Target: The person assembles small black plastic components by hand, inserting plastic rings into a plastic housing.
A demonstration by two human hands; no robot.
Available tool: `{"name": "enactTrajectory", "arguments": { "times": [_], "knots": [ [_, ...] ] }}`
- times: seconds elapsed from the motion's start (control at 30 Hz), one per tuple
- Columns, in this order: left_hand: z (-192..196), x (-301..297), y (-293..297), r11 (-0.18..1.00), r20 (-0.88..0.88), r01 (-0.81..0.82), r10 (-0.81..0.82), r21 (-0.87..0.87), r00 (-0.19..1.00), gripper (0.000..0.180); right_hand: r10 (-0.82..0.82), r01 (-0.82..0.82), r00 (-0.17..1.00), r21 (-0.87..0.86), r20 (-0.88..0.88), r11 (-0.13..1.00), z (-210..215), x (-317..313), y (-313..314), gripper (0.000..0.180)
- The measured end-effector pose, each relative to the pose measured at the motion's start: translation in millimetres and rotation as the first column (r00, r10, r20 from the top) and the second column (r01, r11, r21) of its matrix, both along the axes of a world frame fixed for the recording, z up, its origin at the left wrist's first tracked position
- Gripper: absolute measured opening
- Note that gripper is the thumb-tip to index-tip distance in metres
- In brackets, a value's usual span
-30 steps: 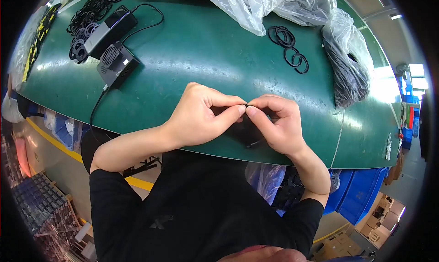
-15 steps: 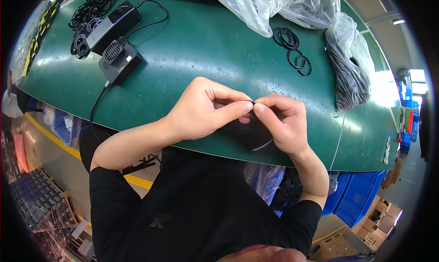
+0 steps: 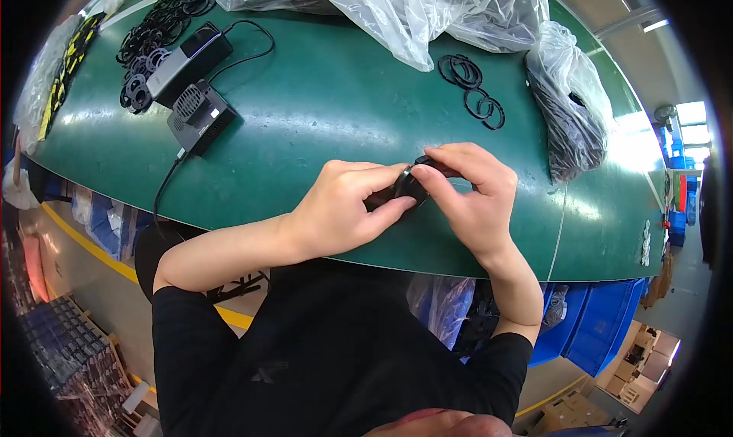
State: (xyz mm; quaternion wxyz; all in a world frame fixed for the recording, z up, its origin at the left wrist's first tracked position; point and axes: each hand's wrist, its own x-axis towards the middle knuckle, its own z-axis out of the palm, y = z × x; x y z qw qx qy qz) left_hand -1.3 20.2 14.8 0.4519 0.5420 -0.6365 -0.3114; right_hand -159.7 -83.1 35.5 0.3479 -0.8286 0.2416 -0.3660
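Over the near part of the green table, both my hands meet around a small black part (image 3: 404,183), curved and shiny along one edge. Fingers cover much of it, so whether it is a full ring I cannot tell. My left hand (image 3: 347,206) pinches its left side between thumb and fingers. On the other side, the thumb and bent fingers of my right hand (image 3: 475,193) grip it. Farther off to the right lie several loose black rings (image 3: 472,86), some overlapping, apart from my hands.
Two dark boxy devices (image 3: 200,120) joined by cables stand at the left, beside a heap of black rings (image 3: 156,25). Clear plastic bags (image 3: 427,13) cover the far edge. A filled bag (image 3: 573,109) rests at the right. Blue bins (image 3: 595,326) sit below the table's edge.
The held black part has turned between my fingers, from mostly hidden behind the hands to showing a shiny edge. My fingertips have shifted along it. The whole view has moved slightly.
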Motion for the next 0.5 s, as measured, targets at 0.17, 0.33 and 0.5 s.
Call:
{"name": "enactTrajectory", "arguments": {
  "times": [0.17,0.33,0.5],
  "knots": [
    [1,-5,1,0.991,0.004,-0.066,0.067,-0.119,0.998,0.036,0.063,-0.063,0.993,0.003,-0.099,0.998,7,-4,-2,0.018],
    [-4,-6,1,0.985,-0.010,-0.058,0.058,-0.164,0.998,0.036,0.034,-0.049,0.996,-0.173,-0.088,0.984,8,-6,6,0.021],
    [-6,-8,-1,0.960,-0.022,-0.087,0.084,-0.265,0.996,0.036,0.014,-0.033,0.996,-0.226,-0.086,0.974,8,-11,9,0.026]
  ]
}}
